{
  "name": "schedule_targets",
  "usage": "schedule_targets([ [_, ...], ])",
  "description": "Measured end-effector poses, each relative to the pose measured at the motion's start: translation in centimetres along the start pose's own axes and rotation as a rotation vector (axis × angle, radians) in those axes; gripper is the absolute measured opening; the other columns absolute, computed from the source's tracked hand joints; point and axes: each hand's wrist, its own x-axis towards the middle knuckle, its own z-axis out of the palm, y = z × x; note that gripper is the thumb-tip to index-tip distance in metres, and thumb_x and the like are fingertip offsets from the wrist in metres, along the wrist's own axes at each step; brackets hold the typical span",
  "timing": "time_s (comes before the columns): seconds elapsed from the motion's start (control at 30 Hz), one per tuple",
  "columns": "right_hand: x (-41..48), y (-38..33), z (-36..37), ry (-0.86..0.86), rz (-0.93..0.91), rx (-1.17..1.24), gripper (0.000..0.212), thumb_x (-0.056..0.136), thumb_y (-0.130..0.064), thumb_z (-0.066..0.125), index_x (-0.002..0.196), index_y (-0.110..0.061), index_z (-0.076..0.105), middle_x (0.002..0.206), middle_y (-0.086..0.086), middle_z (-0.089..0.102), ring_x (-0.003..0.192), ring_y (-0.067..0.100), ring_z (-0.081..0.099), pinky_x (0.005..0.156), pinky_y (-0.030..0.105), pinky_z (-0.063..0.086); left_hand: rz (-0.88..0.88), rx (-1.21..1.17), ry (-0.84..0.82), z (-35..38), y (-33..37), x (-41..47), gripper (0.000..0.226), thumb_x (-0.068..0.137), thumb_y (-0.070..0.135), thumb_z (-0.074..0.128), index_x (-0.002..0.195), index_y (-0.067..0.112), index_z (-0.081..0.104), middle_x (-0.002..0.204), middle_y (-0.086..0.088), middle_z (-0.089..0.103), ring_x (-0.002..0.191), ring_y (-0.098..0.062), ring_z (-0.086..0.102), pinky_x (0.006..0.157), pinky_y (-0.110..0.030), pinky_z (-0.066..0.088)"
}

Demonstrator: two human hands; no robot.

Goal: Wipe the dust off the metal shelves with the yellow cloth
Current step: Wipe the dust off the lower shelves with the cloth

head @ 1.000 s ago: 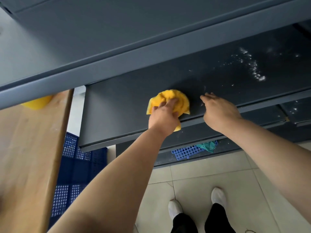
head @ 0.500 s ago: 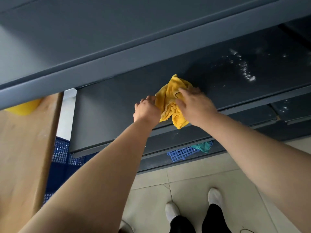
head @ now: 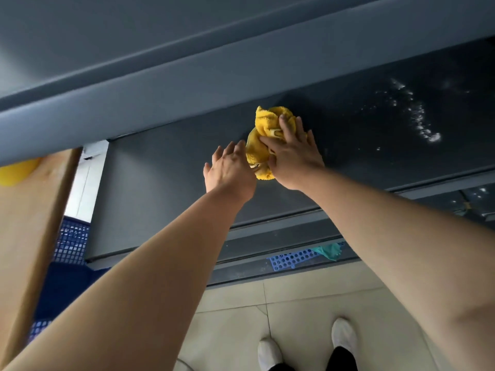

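The yellow cloth (head: 263, 124) is bunched up on the dark grey metal shelf (head: 160, 183), near its middle. My right hand (head: 294, 156) lies over the cloth and grips it between thumb and fingers, pressing it onto the shelf. My left hand (head: 227, 170) is just left of the cloth, fingers straight and spread, fingertips at the cloth's edge, holding nothing. White dust specks (head: 417, 119) lie on the shelf to the right of the cloth. The front edge of a higher shelf (head: 187, 84) crosses the view above.
A wooden board (head: 26, 223) stands at the left with a yellow object (head: 16, 171) behind it and a blue crate (head: 69, 245) beside it. On a lower shelf lie a blue perforated piece (head: 292, 259) and a teal cloth (head: 328, 251). Below are floor tiles and white shoes (head: 344, 336).
The cloth passed from my left hand to my right. My left hand let go and opened. The cloth moved further back and right on the shelf.
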Motion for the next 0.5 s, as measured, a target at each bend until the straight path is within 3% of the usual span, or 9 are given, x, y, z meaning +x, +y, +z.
schedule_targets([
  [0.33,2.0,7.3,-3.1,-0.019,0.223,-0.004,0.058,0.097,-0.03,0.038,0.148,-0.045,0.016,0.161,0.002,-0.015,0.147,0.031,-0.017,0.12,0.046,-0.006,-0.031,0.026,-0.126,0.2,3.6,0.8,0.067,0.091,0.009,0.045,0.152,0.021,0.02,0.159,0.006,0.016,0.148,-0.022,0.009,0.117,-0.05,0.017],
  [0.5,-0.7,8.9,-3.8,-0.063,0.201,-0.01,0.057,0.096,-0.031,0.047,0.146,-0.046,0.024,0.161,-0.001,-0.013,0.147,0.029,-0.015,0.12,0.045,-0.006,-0.091,-0.055,-0.152,0.7,3.8,0.3,0.072,0.09,0.005,0.039,0.155,0.024,0.015,0.162,0.008,0.003,0.149,-0.017,0.0,0.119,-0.05,0.007],
])
